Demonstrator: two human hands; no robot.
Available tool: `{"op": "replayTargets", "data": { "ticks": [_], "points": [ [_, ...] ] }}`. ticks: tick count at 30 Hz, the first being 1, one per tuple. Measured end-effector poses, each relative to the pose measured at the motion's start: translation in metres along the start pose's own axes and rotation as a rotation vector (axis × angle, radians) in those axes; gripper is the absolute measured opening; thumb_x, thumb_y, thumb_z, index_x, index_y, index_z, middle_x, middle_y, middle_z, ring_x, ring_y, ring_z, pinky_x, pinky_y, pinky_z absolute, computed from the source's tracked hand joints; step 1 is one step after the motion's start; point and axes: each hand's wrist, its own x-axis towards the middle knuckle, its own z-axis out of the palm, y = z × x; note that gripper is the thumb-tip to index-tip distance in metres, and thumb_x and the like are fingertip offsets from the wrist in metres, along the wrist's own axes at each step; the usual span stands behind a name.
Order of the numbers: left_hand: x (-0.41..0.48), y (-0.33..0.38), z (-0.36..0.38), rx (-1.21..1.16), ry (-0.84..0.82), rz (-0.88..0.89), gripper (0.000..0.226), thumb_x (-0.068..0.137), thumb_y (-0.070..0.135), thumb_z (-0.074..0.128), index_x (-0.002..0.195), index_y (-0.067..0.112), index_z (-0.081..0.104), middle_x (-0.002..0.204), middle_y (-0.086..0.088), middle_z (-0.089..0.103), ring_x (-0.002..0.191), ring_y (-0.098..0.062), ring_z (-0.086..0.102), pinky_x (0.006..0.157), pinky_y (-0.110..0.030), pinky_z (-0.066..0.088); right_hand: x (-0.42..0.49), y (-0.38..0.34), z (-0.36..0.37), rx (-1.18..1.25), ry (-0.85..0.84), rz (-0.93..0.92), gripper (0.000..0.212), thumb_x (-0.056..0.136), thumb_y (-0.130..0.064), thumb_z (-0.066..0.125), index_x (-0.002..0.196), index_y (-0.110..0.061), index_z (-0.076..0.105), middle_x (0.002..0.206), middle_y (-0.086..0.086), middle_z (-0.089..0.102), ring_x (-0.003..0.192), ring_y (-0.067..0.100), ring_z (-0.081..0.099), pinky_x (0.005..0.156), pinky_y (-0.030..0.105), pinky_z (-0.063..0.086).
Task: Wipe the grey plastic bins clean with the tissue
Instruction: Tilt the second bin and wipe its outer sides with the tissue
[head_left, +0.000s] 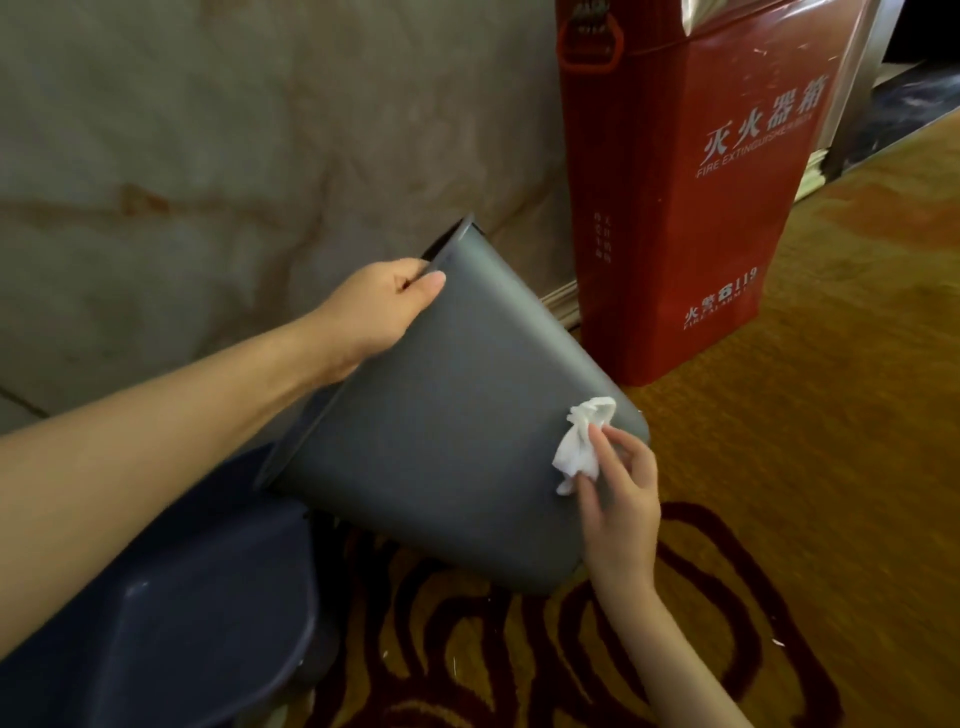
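The left hand (376, 306) grips the rim of a grey bin (447, 415), thumb on the outside and fingers curled over the edge, and holds it tilted with the opening toward the wall (208, 156). The bin hangs above the carpet (779, 467), its lower rim over a second bin (171, 613), which looks darker and stands at the lower left. The right hand (621, 499) pinches a crumpled tissue (582, 441) between thumb and fingers and presses it on the outer side of the bin, near the base. A red box (691, 182) stands just behind.

The step in hand seems to be wiping the outside wall. Next, I think, the tissue must travel along the side toward the rim with steady pressure, while the left hand keeps the bin from turning. The inside is not visible here.
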Motion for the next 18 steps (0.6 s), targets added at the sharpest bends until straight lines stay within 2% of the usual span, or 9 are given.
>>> {"op": "replayTargets", "data": {
  "ticks": [1, 3, 5, 7, 9, 11, 14, 16, 18],
  "points": [
    [-0.009, -0.002, 0.0, -0.006, -0.005, 0.039, 0.021, 0.094, 0.025, 0.042, 0.103, 0.024, 0.061, 0.106, -0.008, 0.069, 0.099, -0.023, 0.065, 0.091, -0.038, 0.05, 0.002, -0.01, 0.003, 0.033, 0.092, 0.044, 0.05, 0.08, 0.002, 0.063, 0.127, -0.005, 0.05, 0.121, 0.015, 0.051, 0.109, 0.001, 0.036, 0.088, -0.005, 0.029],
    [-0.026, -0.006, -0.002, -0.06, -0.024, 0.085, 0.022, 0.094, 0.024, 0.041, 0.106, 0.034, 0.058, 0.107, 0.001, 0.068, 0.1, -0.014, 0.064, 0.092, -0.032, 0.05, 0.014, -0.036, 0.009, 0.107, 0.18, 0.065, 0.045, 0.082, -0.001, 0.062, 0.126, -0.002, 0.051, 0.118, 0.016, 0.051, 0.108, 0.004, 0.038, 0.09, -0.004, 0.028],
    [-0.038, -0.01, -0.004, -0.118, -0.053, 0.109, 0.025, 0.095, 0.023, 0.04, 0.105, 0.039, 0.056, 0.104, 0.011, 0.067, 0.094, -0.003, 0.065, 0.086, -0.022, 0.052, 0.033, -0.068, 0.013, 0.185, 0.164, 0.009, 0.042, 0.084, 0.0, 0.058, 0.126, 0.001, 0.05, 0.119, 0.017, 0.05, 0.108, 0.009, 0.04, 0.092, -0.001, 0.028],
    [-0.045, -0.011, -0.008, -0.129, -0.083, 0.111, 0.025, 0.094, 0.022, 0.04, 0.105, 0.04, 0.056, 0.102, 0.014, 0.067, 0.09, 0.003, 0.065, 0.08, -0.016, 0.052, 0.053, -0.103, 0.015, 0.201, 0.098, -0.097, 0.041, 0.084, 0.003, 0.054, 0.125, 0.003, 0.049, 0.12, 0.022, 0.049, 0.109, 0.022, 0.043, 0.093, 0.007, 0.027],
    [-0.05, -0.009, -0.01, -0.095, -0.107, 0.129, 0.025, 0.094, 0.023, 0.04, 0.103, 0.04, 0.056, 0.1, 0.015, 0.066, 0.086, 0.008, 0.063, 0.075, -0.009, 0.05, 0.07, -0.138, 0.02, 0.144, 0.052, -0.209, 0.041, 0.083, 0.002, 0.049, 0.124, 0.004, 0.049, 0.12, 0.023, 0.05, 0.108, 0.032, 0.042, 0.091, 0.019, 0.027],
    [-0.053, -0.007, -0.011, -0.021, -0.115, 0.155, 0.024, 0.094, 0.025, 0.041, 0.103, 0.041, 0.056, 0.1, 0.017, 0.065, 0.084, 0.013, 0.061, 0.073, -0.004, 0.047, 0.08, -0.162, 0.024, 0.061, 0.059, -0.265, 0.047, 0.082, -0.006, 0.041, 0.128, 0.004, 0.043, 0.12, 0.022, 0.05, 0.103, 0.034, 0.04, 0.088, 0.028, 0.03],
    [-0.055, -0.008, -0.012, -0.066, -0.127, 0.139, 0.023, 0.093, 0.025, 0.041, 0.1, 0.037, 0.059, 0.1, 0.012, 0.066, 0.084, 0.01, 0.062, 0.073, -0.007, 0.05, 0.082, -0.162, 0.026, -0.086, 0.045, -0.278, 0.051, 0.084, -0.014, 0.039, 0.134, -0.003, 0.039, 0.124, 0.016, 0.051, 0.101, 0.033, 0.041, 0.085, 0.034, 0.031],
    [-0.055, -0.009, -0.01, -0.131, -0.151, 0.11, 0.024, 0.093, 0.024, 0.041, 0.099, 0.034, 0.061, 0.096, 0.009, 0.069, 0.084, 0.004, 0.064, 0.072, -0.012, 0.053, 0.083, -0.144, 0.021, -0.166, 0.035, -0.257, 0.047, 0.084, -0.017, 0.041, 0.13, -0.011, 0.045, 0.12, 0.01, 0.057, 0.1, 0.032, 0.043, 0.081, 0.037, 0.03],
    [-0.054, -0.01, -0.009, -0.178, -0.19, 0.078, 0.025, 0.093, 0.024, 0.04, 0.099, 0.032, 0.062, 0.092, 0.011, 0.074, 0.086, 0.001, 0.067, 0.071, -0.012, 0.053, 0.088, -0.115, 0.016, -0.237, 0.034, -0.132, 0.037, 0.088, -0.022, 0.039, 0.121, -0.015, 0.054, 0.114, 0.007, 0.062, 0.1, 0.033, 0.044, 0.078, 0.04, 0.03]
  ]
}}
